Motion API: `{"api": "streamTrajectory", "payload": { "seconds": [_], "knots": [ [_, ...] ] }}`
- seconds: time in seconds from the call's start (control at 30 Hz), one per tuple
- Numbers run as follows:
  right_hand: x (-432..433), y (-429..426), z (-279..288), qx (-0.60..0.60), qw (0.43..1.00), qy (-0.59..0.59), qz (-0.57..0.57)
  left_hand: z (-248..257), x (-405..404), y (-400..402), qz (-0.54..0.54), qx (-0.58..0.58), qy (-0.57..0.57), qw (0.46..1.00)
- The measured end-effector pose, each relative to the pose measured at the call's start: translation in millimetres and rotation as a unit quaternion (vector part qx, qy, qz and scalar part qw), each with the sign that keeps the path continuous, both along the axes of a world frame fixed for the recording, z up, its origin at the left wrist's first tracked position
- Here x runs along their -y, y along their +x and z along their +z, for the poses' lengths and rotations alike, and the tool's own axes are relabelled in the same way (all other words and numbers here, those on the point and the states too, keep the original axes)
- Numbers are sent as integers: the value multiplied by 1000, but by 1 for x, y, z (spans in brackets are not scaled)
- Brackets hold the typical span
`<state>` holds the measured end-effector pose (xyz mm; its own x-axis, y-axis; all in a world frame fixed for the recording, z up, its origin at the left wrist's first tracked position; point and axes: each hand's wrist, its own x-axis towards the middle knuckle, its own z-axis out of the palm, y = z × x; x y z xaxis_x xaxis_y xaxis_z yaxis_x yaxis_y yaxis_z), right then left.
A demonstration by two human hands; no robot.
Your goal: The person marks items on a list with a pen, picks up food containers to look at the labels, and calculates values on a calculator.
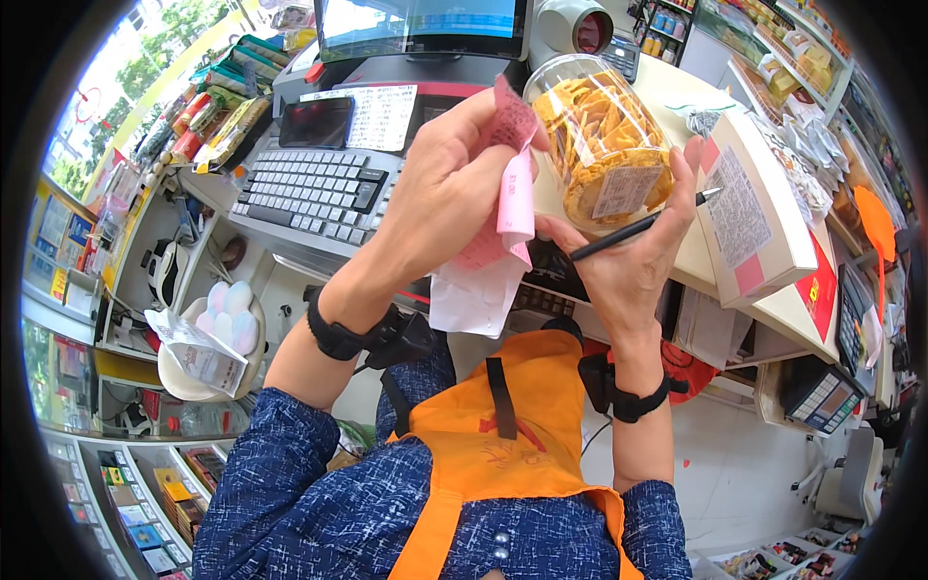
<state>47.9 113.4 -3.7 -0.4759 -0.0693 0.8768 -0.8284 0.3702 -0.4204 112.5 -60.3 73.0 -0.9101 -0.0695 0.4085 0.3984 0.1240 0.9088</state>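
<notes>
My left hand [453, 170] grips folded pink paper slips [516, 192] that bear print. A white paper sheet [475, 301] hangs below them. My right hand [631, 268] has a black pen [616, 235] tucked between its fingers, the tip pointing right. The thumb and fingers of that hand spread around the near end of a clear plastic jar [602, 138] of yellow chips, with a printed label on it. Whether this hand bears the jar's weight, I cannot tell. The jar leans over the counter, just right of the paper slips.
Ahead are a monitor [428, 29], a keyboard [312, 192] and a dark phone [317, 123]. A carton [754, 210] with a printed label stands at right on the counter [667, 83]. At left, a stool [196, 377] holds a paw-shaped cushion [228, 319] and a white bag [199, 355].
</notes>
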Motion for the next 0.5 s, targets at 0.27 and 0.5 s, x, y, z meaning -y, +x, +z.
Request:
{"api": "streamTrajectory", "payload": {
  "seconds": [0.27,0.5],
  "knots": [
    [-24,-28,24,-43,994,92,51,12,-17,-24,13,-48,-53,997],
    [-33,-41,28,-32,984,138,108,6,-35,-51,98,-91,-187,973]
  ]
}}
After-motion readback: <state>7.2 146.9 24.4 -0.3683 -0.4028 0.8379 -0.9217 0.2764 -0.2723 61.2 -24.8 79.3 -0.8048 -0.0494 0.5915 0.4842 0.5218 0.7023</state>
